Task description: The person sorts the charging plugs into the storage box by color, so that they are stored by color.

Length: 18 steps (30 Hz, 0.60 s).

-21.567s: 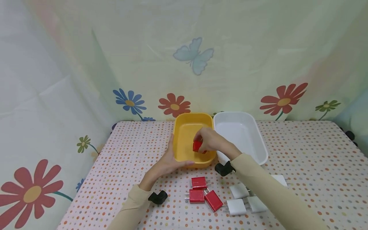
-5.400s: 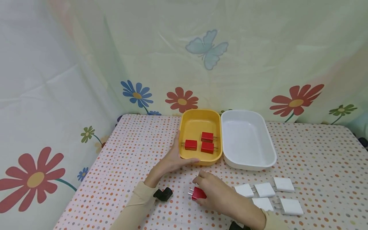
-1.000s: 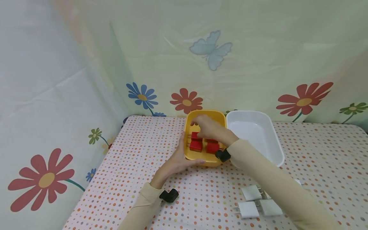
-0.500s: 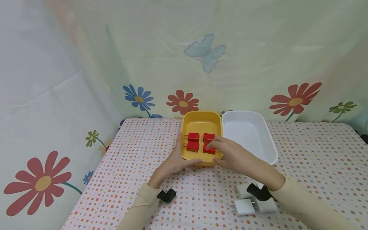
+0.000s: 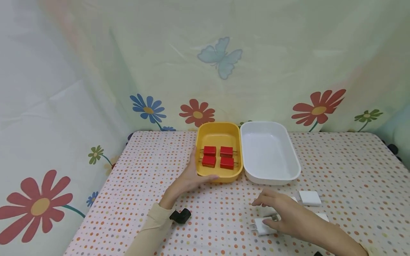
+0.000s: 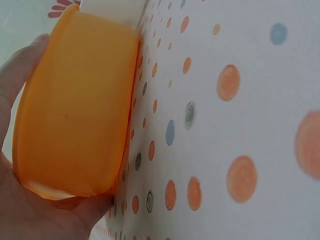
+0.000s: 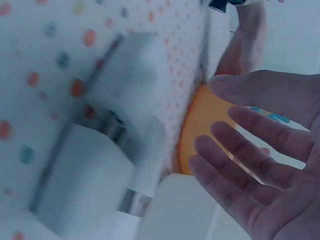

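Left hand (image 5: 192, 176) grips the yellow tray (image 5: 218, 138) at its near-left corner; right hand (image 5: 288, 217), holding nothing, hangs over white plugs (image 5: 266, 226) on dotted cloth (image 5: 217, 224), head view. Left wrist: thumb and fingers round tray walls. Right wrist: fingers apart, plugs blurred. Probably light, stiff, slick; pinch body sides, off prongs.

4 red plugs (image 5: 209, 161) in tray (image 5: 218, 138); white plugs (image 5: 309, 198) outside.
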### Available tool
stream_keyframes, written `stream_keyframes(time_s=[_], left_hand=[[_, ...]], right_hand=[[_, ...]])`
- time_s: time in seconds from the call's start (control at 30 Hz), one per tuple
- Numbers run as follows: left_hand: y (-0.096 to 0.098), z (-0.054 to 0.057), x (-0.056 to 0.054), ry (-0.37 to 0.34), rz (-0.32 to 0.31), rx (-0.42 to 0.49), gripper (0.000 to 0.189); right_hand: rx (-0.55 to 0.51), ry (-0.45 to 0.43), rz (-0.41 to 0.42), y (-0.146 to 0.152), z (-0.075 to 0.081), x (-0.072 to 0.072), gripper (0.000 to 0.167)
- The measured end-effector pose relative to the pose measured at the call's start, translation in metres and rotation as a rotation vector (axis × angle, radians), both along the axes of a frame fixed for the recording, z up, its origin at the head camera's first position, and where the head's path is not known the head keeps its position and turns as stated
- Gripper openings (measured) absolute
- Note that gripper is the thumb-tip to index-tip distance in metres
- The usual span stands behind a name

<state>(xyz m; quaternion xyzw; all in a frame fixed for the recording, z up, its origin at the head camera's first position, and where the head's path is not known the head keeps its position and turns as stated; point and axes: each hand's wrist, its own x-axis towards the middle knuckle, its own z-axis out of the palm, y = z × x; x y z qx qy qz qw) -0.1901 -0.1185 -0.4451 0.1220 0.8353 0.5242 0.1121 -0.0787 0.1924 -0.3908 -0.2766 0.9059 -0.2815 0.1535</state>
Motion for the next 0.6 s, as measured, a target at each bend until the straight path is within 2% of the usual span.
stream_keyframes(time_s=[0.07, 0.13, 0.33, 0.6], left_hand=[[0.0, 0.001, 0.0, 0.003, -0.001, -0.001, 0.135], [-0.001, 0.002, 0.0, 0.01, -0.006, 0.005, 0.135], [-0.002, 0.002, -0.001, 0.017, -0.02, 0.04, 0.133], [0.0, 0.001, 0.001, -0.008, 0.007, 0.015, 0.132]], right_hand=[[0.0, -0.058, -0.002, 0.003, -0.007, 0.006, 0.039], [0.005, -0.067, 0.009, 0.004, -0.014, 0.012, 0.039], [0.067, 0.023, 0.022, 0.0, -0.028, 0.021, 0.042], [0.109, 0.046, -0.003, -0.007, -0.032, 0.028, 0.046]])
